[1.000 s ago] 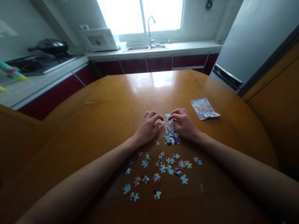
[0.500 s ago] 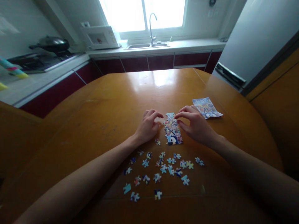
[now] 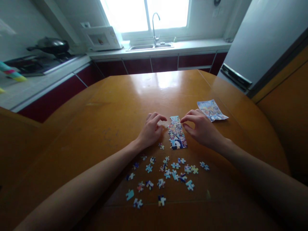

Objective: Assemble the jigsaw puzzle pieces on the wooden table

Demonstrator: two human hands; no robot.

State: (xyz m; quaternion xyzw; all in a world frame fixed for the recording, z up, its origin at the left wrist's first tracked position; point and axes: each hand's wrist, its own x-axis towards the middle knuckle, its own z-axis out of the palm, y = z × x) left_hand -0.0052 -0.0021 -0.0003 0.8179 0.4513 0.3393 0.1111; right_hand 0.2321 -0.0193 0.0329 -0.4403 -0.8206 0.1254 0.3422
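A joined strip of jigsaw puzzle (image 3: 177,133) lies flat on the wooden table (image 3: 115,102), its left edge knobbly with tabs. To its left rests my left hand (image 3: 152,129), fingers curled but apart, holding nothing. My right hand (image 3: 199,125) is at the strip's right edge, thumb and index finger apart, the fingertip by the upper part of that edge; whether it touches I cannot tell. One loose puzzle piece (image 3: 161,146) lies just below my left hand. Several more loose puzzle pieces (image 3: 167,173) are scattered nearer to me, between my forearms.
A creased picture sheet (image 3: 212,110) with a similar print lies beyond my right hand. Past the table stand a counter with a sink (image 3: 151,47), a microwave (image 3: 103,38), a stove with a black wok (image 3: 51,46) on the left, and a fridge (image 3: 262,41) on the right.
My right index finger has drawn slightly away from the strip's right edge. The left hand has barely moved, and the whole view has shifted a little.
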